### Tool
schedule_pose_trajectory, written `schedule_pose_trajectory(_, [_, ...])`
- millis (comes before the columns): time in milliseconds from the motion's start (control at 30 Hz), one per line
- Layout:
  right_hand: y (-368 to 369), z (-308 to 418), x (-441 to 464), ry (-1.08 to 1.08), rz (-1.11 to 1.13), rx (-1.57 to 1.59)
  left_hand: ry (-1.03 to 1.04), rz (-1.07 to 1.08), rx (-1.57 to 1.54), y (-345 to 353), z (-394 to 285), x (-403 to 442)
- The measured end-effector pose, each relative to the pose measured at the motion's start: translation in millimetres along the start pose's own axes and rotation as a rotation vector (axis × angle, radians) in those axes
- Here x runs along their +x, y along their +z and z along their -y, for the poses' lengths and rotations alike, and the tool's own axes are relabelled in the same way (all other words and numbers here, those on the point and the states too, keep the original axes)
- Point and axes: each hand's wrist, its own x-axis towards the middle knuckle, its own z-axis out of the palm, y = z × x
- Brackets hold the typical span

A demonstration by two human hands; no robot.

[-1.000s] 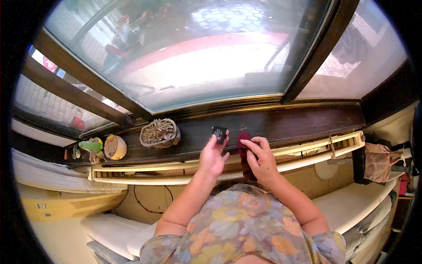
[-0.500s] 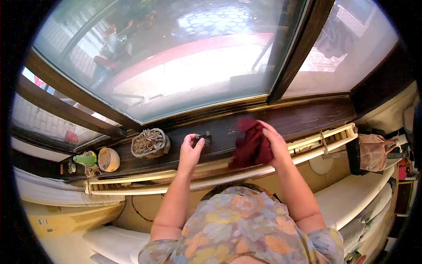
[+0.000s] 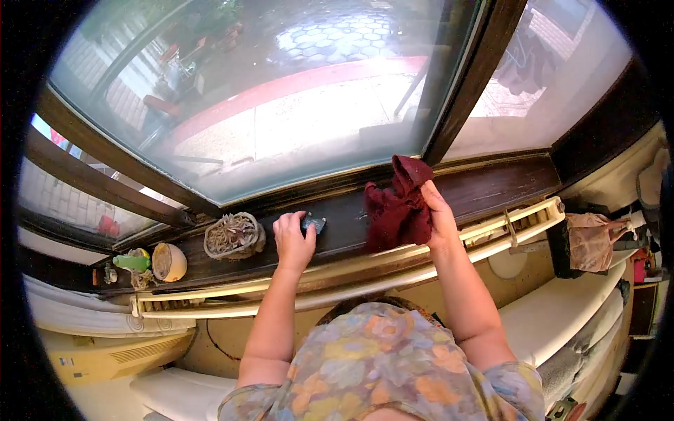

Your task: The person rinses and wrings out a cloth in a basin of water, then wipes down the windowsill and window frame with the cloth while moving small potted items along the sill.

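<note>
My left hand [image 3: 293, 242] is closed at the left edge of a small dark object [image 3: 314, 224], low over the dark wooden sill [image 3: 337, 235]. Its fingertips partly hide how that object is gripped. In my right hand [image 3: 442, 221] a crumpled dark red cloth [image 3: 399, 210] is held up near the window frame, hanging over the sill. The fingers of that hand are wrapped round the cloth's right side.
Left on the sill stand a basket-like pot of dry plants [image 3: 234, 236], a round pot [image 3: 169, 262] and a green figure [image 3: 133, 262]. A cream radiator [image 3: 351, 285] runs along the sill's front edge. Behind is the window [image 3: 295, 105].
My left hand has moved left with the small dark object, lower over the sill. The red cloth, first bunched, has been spread and lifted by my right hand.
</note>
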Motion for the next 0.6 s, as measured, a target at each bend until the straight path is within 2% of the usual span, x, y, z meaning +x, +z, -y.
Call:
schedule_pose_trajectory(33, [0, 1, -1, -0.017, 0.022, -0.008, 0.000, 0.000, -0.001, -4, -6, 0])
schedule_pose_trajectory(100, [0, 3, -1, -0.033, 0.043, -0.018, 0.204, -0.251, 0.015, -15, -23, -1])
schedule_pose_trajectory(133, [-1, 4, 0, -0.033, 0.070, 0.013, 0.260, -0.275, -0.056, -18, -32, 0])
schedule_pose_trajectory(167, [-1, 4, 0, -0.030, 0.097, 0.045, 0.300, -0.261, -0.112, -21, -45, 0])
schedule_pose_trajectory(233, [-8, -1, 6, 0.016, 0.081, 0.101, 0.278, -0.078, -0.422, -11, -58, 0])
schedule_pose_trajectory(300, [-6, -3, 9, 0.056, 0.072, 0.153, 0.058, 0.262, -0.829, 2, -72, 2])
schedule_pose_trajectory(333, [1, -4, 7, 0.064, 0.102, 0.175, -0.198, 0.409, -1.089, -1, -88, 2])
schedule_pose_trajectory(367, [7, -3, 5, 0.072, 0.131, 0.198, -0.196, 0.406, -1.090, 1, -93, 6])
schedule_pose_trajectory(433, [24, 6, -1, 0.028, 0.176, 0.091, -0.404, 0.818, -1.819, 5, -99, 13])
schedule_pose_trajectory(500, [24, 13, -2, -0.017, 0.218, -0.017, -0.375, 0.775, -1.755, 8, -104, 13])
schedule_pose_trajectory(567, [7, 26, 0, -0.014, 0.300, -0.223, -0.496, 0.727, -1.568, -1, -108, 14])
schedule_pose_trajectory(600, [9, 34, -2, -0.066, 0.351, -0.334, -0.535, 0.645, -1.575, 3, -106, 14])
